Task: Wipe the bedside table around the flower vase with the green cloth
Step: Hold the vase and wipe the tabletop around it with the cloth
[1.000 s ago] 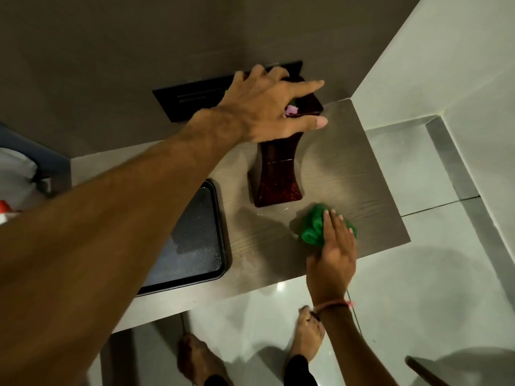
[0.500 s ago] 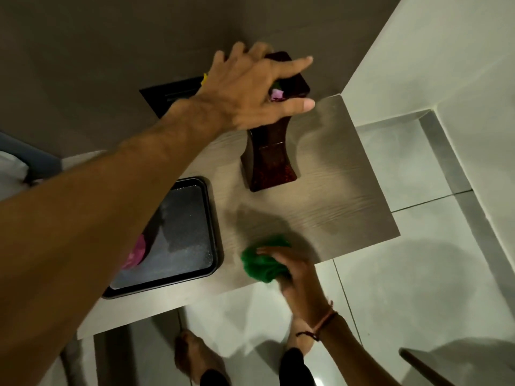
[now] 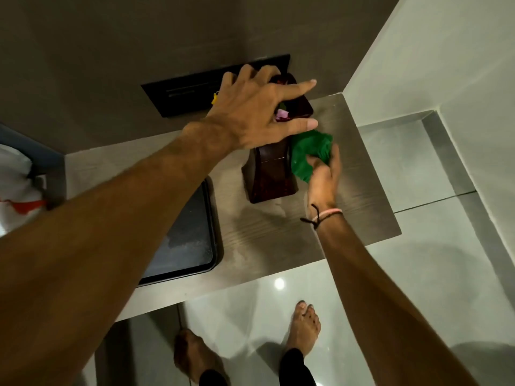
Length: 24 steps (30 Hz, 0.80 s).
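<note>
A dark red flower vase (image 3: 271, 174) stands on the wood-grain bedside table (image 3: 362, 196), near its back edge. My left hand (image 3: 259, 112) grips the vase's top, covering most of the flowers; a bit of pink petal shows under the fingers. My right hand (image 3: 324, 174) presses the crumpled green cloth (image 3: 309, 151) on the tabletop, right against the vase's right side. Damp streaks shine on the table in front of the vase.
A black tray (image 3: 192, 240) lies on the table's left part, partly under my left forearm. A dark wall panel (image 3: 178, 96) sits behind the vase. White bedding (image 3: 16, 185) is at far left. My bare feet stand on the glossy tile floor (image 3: 418, 288) below the table's front edge.
My right hand has carried the green cloth from the table's front edge up to the right side of the vase. My left hand stays on the vase's top.
</note>
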Each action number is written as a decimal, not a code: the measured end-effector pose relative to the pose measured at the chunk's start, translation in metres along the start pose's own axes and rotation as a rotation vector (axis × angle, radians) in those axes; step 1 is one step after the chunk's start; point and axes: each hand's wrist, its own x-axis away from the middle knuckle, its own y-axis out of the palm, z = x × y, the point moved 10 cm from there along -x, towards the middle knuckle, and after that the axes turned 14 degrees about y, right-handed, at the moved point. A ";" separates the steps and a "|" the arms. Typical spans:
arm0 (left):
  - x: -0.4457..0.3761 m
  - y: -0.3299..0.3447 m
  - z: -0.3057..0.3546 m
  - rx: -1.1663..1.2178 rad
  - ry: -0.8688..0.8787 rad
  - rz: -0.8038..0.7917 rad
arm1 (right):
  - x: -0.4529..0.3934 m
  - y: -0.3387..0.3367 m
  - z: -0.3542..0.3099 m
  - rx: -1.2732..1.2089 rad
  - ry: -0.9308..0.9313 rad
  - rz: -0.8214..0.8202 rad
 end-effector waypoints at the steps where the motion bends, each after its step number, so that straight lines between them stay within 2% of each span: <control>1: 0.001 0.001 0.001 -0.004 -0.002 0.005 | -0.007 0.010 -0.001 0.042 0.015 -0.037; 4: 0.001 -0.001 0.000 -0.007 -0.007 0.023 | -0.015 0.025 0.000 0.133 0.054 -0.128; 9: 0.000 -0.003 -0.002 0.005 -0.013 0.032 | 0.014 -0.009 0.022 0.028 0.038 -0.056; 12: 0.000 -0.003 0.000 0.005 -0.003 0.024 | 0.046 -0.022 0.030 0.126 -0.114 -0.075; 16: -0.001 -0.002 0.001 0.008 -0.012 -0.001 | 0.092 -0.004 0.058 0.416 -0.265 -0.200; 18: 0.000 -0.003 0.000 0.014 -0.021 0.000 | 0.110 -0.001 0.065 0.430 -0.310 -0.137; 22: 0.000 -0.004 0.000 0.020 -0.021 0.004 | 0.120 -0.023 0.028 0.086 -0.449 0.216; 24: 0.000 0.001 0.002 0.020 -0.020 -0.005 | 0.109 -0.019 0.010 0.072 -0.478 0.307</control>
